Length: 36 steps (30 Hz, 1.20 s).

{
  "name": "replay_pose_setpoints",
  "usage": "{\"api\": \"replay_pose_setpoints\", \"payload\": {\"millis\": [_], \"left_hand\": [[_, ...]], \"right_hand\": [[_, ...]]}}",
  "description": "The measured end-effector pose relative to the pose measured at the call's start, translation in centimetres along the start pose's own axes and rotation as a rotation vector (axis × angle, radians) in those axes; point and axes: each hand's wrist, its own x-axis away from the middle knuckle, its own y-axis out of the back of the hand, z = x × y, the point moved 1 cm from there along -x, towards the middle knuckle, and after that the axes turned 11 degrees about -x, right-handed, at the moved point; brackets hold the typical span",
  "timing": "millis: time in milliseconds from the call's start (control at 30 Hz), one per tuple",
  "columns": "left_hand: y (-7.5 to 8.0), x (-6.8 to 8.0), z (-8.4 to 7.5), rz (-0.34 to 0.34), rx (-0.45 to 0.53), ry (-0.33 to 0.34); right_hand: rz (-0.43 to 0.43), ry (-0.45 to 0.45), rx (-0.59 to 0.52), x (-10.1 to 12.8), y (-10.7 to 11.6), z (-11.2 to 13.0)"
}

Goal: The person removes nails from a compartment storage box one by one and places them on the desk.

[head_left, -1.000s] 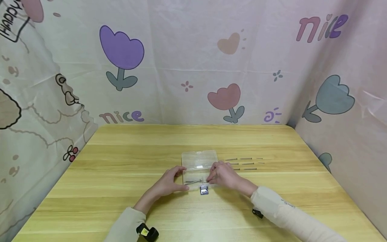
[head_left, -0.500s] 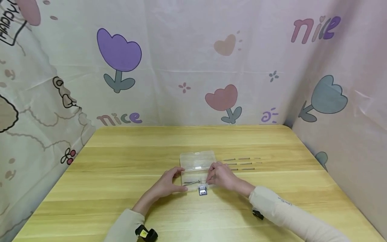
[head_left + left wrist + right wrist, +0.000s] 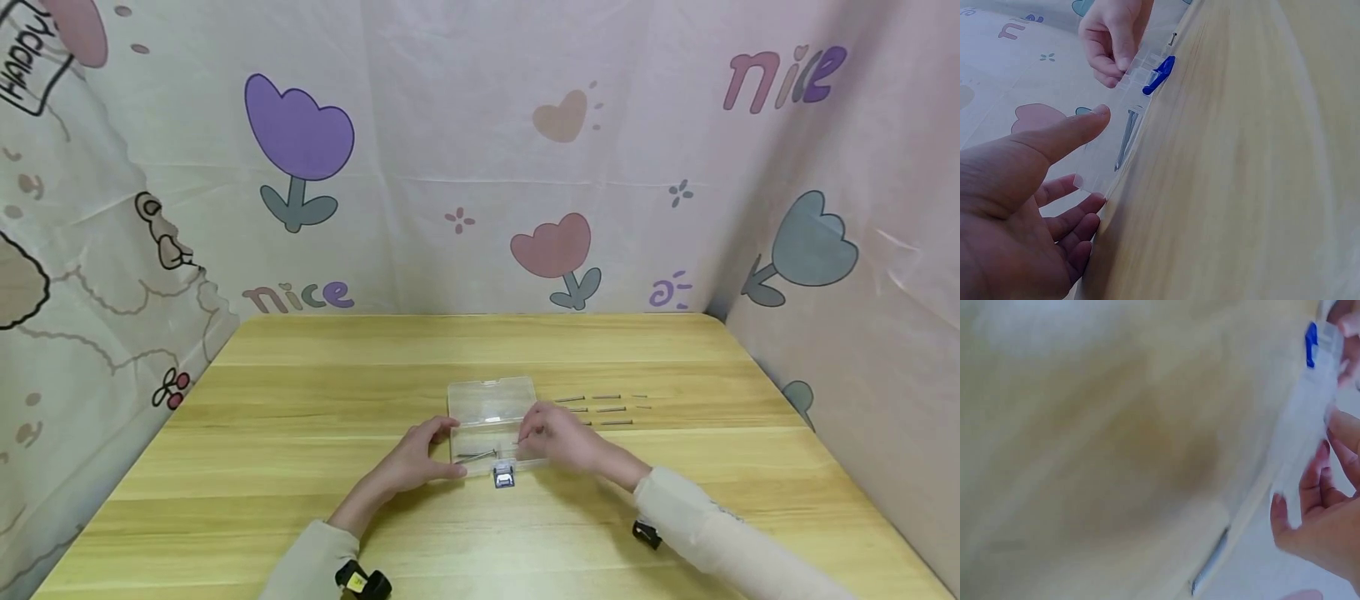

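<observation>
Left hand (image 3: 411, 460) steadies clear plastic box (image 3: 491, 408), fingers relaxed; right hand (image 3: 558, 437) pinches a nail (image 3: 520, 440) over it. Backdrop (image 3: 480, 150) reads "nice", "HAPPY"

I see a wooden table (image 3: 300, 417) with light yellow boards. A clear plastic box (image 3: 491, 425) sits on it near the middle, with its lid open. A little blue clasp (image 3: 505, 477) at the front of the box touches the wood. Just to the right of the box, thin metal nails (image 3: 607, 409) lie flat on the table in short rows.
</observation>
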Motion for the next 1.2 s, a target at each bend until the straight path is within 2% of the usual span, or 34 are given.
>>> {"api": "replay_pose_setpoints", "payload": {"millis": [133,333,600,933,1200], "left_hand": [[0.0,0.0,0.0,-0.001,-0.003,0.000],[0.0,-0.1,-0.1,0.006,0.008,-0.001],[0.0,-0.1,-0.1,0.007,0.017,-0.009],[0.0,-0.2,0.1,0.012,0.019,-0.012],[0.0,-0.1,0.2,0.009,0.012,0.003]], "right_hand": [[-0.030,0.020,-0.010,0.2,1.5,-0.2],[-0.062,0.032,0.063,1.0,3.7,-1.0],[-0.101,0.105,0.159,2.5,6.2,-2.6],[-0.204,0.016,0.220,4.7,8.9,-4.5],[-0.250,-0.038,0.213,6.4,10.4,-5.7]]}}
